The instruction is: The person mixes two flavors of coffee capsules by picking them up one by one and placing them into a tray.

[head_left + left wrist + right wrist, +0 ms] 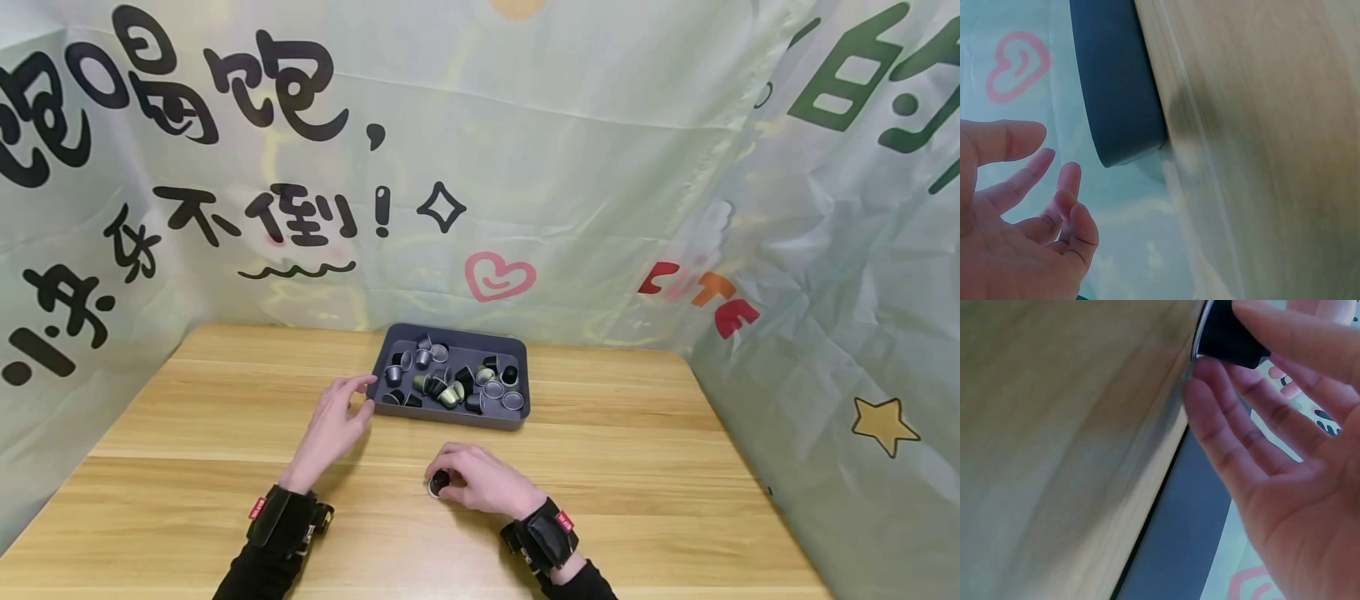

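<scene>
A black coffee capsule point(439, 481) with a silver rim is pinched between the thumb and fingers of my right hand point(483, 482), low over the table in front of the tray. In the right wrist view the capsule point(1229, 334) shows its dark body, rim facing the wood. My left hand point(335, 425) is at the left end of the grey tray point(450, 417), fingertips right at its rim, thumb and fingers apart with nothing between them. Several capsules in black, silver and green lie jumbled in the tray, among them a pale green capsule point(450, 395) and a silver one point(393, 374).
The wooden table point(637, 467) extends on both sides of the tray. A printed cloth point(600, 167) with lettering hangs behind and along both sides, close to the tray's back edge. Each wrist wears a black strap point(543, 533) with a camera.
</scene>
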Demonstrator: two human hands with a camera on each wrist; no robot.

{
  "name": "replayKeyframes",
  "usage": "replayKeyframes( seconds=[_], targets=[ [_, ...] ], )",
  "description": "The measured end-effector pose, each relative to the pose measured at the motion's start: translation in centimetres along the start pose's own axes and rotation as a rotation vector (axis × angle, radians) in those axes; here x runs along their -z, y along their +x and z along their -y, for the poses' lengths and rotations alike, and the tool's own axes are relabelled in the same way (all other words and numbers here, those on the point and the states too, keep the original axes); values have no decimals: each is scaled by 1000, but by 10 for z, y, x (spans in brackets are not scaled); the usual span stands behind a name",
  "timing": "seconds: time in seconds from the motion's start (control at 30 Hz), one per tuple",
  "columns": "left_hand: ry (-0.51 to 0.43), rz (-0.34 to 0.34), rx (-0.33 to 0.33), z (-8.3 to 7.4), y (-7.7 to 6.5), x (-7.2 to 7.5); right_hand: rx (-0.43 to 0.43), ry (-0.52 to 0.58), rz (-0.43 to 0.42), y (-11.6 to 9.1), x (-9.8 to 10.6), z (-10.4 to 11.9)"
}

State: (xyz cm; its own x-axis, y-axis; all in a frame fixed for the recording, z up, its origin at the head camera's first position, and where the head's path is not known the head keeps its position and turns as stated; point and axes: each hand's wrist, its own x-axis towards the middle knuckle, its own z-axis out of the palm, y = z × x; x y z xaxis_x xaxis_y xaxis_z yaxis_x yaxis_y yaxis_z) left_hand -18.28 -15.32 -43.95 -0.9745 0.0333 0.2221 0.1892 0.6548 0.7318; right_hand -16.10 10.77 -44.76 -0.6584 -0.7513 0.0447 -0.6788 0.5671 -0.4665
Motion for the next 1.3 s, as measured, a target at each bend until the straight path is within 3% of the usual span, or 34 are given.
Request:
replayKeyframes(
  seconds=[0.17, 0.43, 0.7, 0.9, 1.3],
  targets=[
    [0, -3, 0, 1, 0, -1, 21, 21, -110, -1, 7, 0],
    [-5, -1, -6, 3, 0, -2, 64, -4, -504, -5, 23, -15],
    [-12, 0, -8, 3, 0, -3, -83, -37, -705, -5, 39, -44],
    [-11, 3, -9, 2, 0, -2, -191, -34, -718, -4, 46, -60],
    [-15, 11, -7, 1, 0, -2, -267, -107, -573, 0, 43, -71]
  ],
)
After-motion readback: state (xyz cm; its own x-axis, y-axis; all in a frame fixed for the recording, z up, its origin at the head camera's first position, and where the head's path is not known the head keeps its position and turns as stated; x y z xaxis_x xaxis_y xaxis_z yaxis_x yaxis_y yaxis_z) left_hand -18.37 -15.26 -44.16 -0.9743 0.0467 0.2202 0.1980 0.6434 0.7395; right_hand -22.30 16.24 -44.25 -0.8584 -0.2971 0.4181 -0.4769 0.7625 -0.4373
